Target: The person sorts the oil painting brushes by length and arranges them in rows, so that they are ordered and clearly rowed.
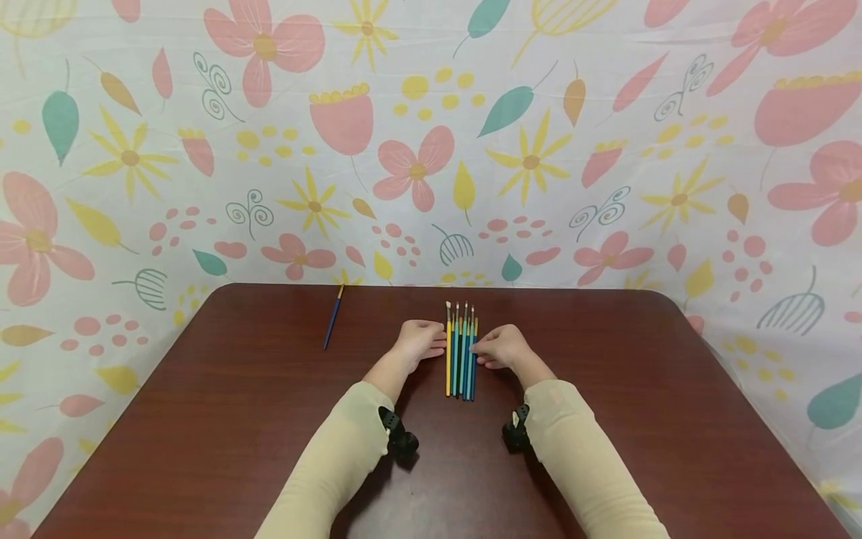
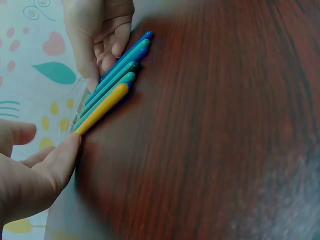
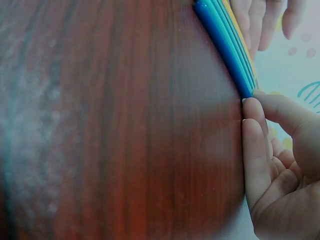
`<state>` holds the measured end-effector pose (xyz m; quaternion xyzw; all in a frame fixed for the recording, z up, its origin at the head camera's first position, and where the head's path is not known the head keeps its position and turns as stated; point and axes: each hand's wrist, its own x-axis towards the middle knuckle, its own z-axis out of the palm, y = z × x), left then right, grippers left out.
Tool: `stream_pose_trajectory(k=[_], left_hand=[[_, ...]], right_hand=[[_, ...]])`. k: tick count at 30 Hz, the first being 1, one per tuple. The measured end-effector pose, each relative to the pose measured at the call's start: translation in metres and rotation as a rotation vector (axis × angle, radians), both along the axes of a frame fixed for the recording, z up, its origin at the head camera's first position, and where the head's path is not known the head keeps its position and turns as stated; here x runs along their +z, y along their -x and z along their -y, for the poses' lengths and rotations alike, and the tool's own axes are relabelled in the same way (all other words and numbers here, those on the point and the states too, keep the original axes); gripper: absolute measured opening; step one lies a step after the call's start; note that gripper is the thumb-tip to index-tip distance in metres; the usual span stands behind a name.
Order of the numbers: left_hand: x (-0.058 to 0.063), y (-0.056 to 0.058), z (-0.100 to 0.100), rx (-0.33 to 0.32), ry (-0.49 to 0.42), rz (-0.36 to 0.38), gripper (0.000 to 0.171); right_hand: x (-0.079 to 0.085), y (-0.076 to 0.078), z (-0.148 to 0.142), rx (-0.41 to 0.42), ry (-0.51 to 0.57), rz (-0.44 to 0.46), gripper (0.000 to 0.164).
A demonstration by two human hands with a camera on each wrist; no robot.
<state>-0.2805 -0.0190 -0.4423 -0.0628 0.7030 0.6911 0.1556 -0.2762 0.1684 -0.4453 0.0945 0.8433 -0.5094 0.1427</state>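
Note:
Several paintbrushes lie side by side in a row, bristles away from me, in the middle of the table in the head view. A yellow paintbrush (image 1: 448, 359) forms the row's left edge; a blue paintbrush (image 1: 474, 382) forms the right edge, with teal and dark ones between. My left hand (image 1: 419, 342) touches the yellow handle from the side with extended fingers, its thumb apart in the left wrist view. From the right, my right hand (image 1: 501, 348) pinches the outermost blue paintbrush between thumb and index finger (image 3: 254, 112). The bristles are hidden in both wrist views.
Apart from the row, a single blue paintbrush (image 1: 332, 320) lies near the far edge, left of my hands. The dark wooden table (image 1: 236, 419) ends at a flower-patterned cloth (image 1: 417, 97) behind. Small black cameras (image 1: 400, 442) are strapped at both wrists.

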Motion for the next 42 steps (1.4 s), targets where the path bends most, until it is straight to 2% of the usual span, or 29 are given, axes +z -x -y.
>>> stream_pose_trajectory(k=[9, 21, 25, 31, 33, 37, 42], left_hand=[[-0.004, 0.001, -0.006, 0.086, 0.059, -0.048, 0.036], [0.003, -0.003, -0.019, 0.178, 0.179, -0.090, 0.029], [0.003, -0.002, -0.023, 0.215, 0.253, -0.116, 0.028], [0.002, -0.001, -0.029, 0.239, 0.403, -0.173, 0.026], [0.002, -0.001, -0.030, 0.249, 0.429, -0.174, 0.024], [-0.001, -0.003, -0.030, 0.260, 0.455, -0.175, 0.021], [-0.006, -0.008, -0.029, 0.276, 0.425, -0.168, 0.018]], right_hand=[[0.003, 0.002, 0.001, 0.012, -0.002, -0.010, 0.025], [0.006, 0.003, -0.001, 0.005, 0.005, -0.010, 0.027], [0.005, 0.004, -0.001, 0.007, 0.004, -0.016, 0.027], [0.005, 0.005, -0.001, 0.003, 0.009, -0.015, 0.027], [0.005, 0.004, -0.001, 0.002, 0.014, -0.010, 0.027], [0.004, 0.002, 0.000, -0.001, 0.015, -0.006, 0.027], [0.000, -0.002, 0.000, 0.004, 0.015, -0.005, 0.026]])
